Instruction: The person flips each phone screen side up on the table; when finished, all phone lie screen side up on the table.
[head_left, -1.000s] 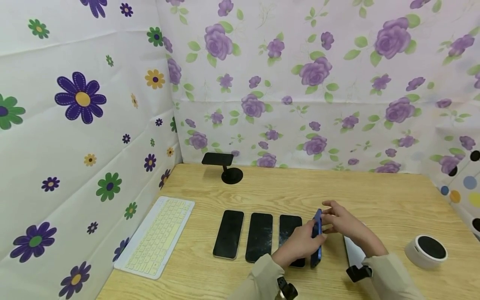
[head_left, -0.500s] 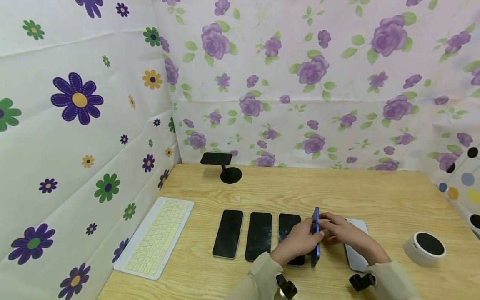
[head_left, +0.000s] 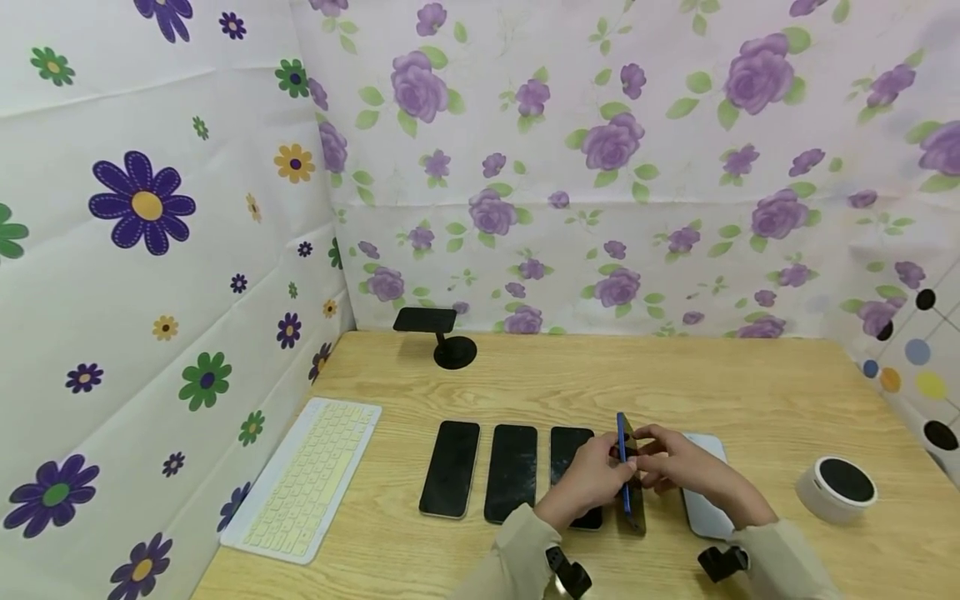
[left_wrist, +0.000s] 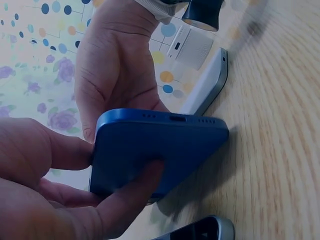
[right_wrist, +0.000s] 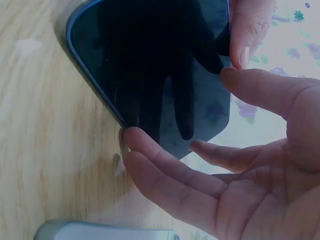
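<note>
A blue smartphone (head_left: pixel 626 479) stands on its long edge on the table, its dark screen turned toward the right hand. My left hand (head_left: pixel 588 479) pinches it, thumb on one edge and fingers against the blue back (left_wrist: pixel 150 145) in the left wrist view. On the screen side, my right hand (head_left: pixel 686 462) grips its edges; the right wrist view shows the thumb at the upper edge and fingertips at the lower edge (right_wrist: pixel 125 122), near the wood. Just left of the phone lies a black-screened phone (head_left: pixel 570 450), partly hidden by the left hand. A pale phone (head_left: pixel 705 508) lies under the right forearm.
Two more dark-screened phones (head_left: pixel 450 468) lie in a row to the left. Beyond them is a white keyboard (head_left: pixel 307 479). A black stand (head_left: pixel 454 352) is at the back left, and a white round device (head_left: pixel 836 490) at the right. Flowered cloth walls edge the table.
The blue phone has turned so that its screen leans to the right. My right fingers have come in onto its edges, while the left hand keeps hold. The head view has shifted slightly.
</note>
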